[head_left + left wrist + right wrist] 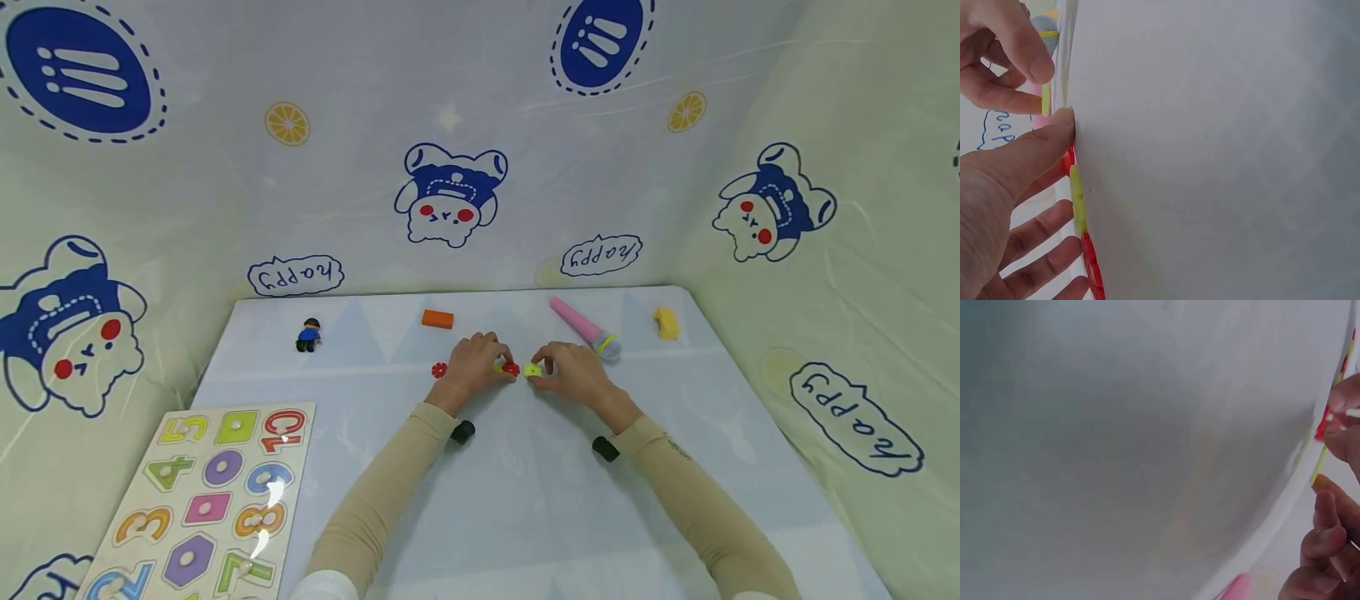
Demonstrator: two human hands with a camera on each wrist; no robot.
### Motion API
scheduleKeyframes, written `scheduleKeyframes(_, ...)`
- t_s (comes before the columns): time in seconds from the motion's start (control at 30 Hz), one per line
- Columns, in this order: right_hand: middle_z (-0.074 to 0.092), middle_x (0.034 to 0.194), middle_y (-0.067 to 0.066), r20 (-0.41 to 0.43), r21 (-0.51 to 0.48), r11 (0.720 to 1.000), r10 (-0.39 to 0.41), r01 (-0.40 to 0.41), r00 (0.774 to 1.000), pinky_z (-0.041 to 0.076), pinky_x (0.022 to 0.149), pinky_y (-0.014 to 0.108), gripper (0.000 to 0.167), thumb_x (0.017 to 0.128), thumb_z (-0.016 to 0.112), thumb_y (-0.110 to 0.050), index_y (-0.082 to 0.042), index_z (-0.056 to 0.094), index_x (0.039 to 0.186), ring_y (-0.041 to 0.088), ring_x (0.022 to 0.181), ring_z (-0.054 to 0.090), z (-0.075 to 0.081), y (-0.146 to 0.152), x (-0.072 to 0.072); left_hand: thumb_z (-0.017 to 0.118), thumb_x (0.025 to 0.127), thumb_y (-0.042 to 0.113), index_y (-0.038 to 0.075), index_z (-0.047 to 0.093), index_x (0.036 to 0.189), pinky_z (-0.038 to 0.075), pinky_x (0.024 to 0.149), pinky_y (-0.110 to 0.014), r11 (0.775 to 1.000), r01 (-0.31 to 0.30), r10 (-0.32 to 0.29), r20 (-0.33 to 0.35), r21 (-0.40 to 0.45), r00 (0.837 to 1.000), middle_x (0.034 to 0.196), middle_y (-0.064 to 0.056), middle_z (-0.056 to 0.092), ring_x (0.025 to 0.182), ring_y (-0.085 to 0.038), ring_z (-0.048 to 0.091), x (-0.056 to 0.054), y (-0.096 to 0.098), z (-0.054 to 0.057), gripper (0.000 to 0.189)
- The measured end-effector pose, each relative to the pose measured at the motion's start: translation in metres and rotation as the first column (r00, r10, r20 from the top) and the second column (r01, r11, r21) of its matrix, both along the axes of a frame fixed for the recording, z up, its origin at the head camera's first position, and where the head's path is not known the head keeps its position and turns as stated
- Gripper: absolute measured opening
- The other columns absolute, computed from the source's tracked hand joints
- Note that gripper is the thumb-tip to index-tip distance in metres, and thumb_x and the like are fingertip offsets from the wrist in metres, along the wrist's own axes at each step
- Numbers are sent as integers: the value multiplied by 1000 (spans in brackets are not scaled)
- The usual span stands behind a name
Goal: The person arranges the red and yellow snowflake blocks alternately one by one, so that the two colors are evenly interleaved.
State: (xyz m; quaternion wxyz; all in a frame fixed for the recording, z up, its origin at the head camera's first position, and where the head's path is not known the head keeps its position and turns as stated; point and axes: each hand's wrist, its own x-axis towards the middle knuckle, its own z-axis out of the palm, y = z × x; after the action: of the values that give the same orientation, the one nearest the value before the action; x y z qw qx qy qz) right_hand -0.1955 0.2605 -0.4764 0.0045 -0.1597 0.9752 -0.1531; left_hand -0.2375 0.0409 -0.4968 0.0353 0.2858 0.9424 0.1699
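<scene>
Thumb and finger of my left hand (472,363) pinch a red notched disc (512,368) in the middle of the table. Edge-on in the left wrist view, a row of red and yellow-green discs (1079,203) runs end to end from that pinch along the left fingers. Past the other side of the hand, the head view shows another red disc (438,369). My right hand (576,372) pinches a single yellow-green disc (532,370) by its edge, facing the red one across a small gap. The left hand hides the row's middle in the head view.
Behind the hands lie an orange block (437,318), a pink toy microphone (581,323) and a yellow piece (666,323). A toy figure (308,335) is at the back left. A number-and-shape puzzle board (303,450) covers the front left. Small black blocks (605,449) sit by both wrists.
</scene>
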Motion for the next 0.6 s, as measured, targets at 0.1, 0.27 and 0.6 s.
scheduleKeyframes(0.1, 67, 81, -4, 8, 5, 1000, -12, 12, 1000, 44, 66, 29, 33, 91, 90, -36, -13, 83, 113, 13, 70, 55, -1, 3, -5, 86, 95, 44, 24, 83, 119, 56, 97, -41, 1000, 0, 0, -2, -6, 1000, 119, -4, 71, 110, -24, 63, 1, 0, 0, 32)
scheduleKeyframes(0.27, 68, 83, -4, 39, 18, 1000, -20, 19, 999, 44, 69, 30, 35, 91, 90, -38, -13, 83, 114, 14, 72, 57, -1, 3, -8, 86, 95, 44, 24, 83, 119, 56, 97, -41, 1000, -2, 2, 2, -8, 1000, 119, -4, 71, 111, -25, 63, 1, 0, -1, 32)
scheduleKeyframes(0.6, 68, 82, -4, 66, 43, 999, -25, 22, 998, 45, 70, 31, 36, 92, 89, -40, -15, 83, 116, 14, 74, 57, -1, -2, -14, 86, 95, 44, 24, 83, 119, 56, 95, -40, 1000, -1, 1, -9, -3, 1000, 118, -4, 70, 108, -24, 62, -1, 0, -1, 31)
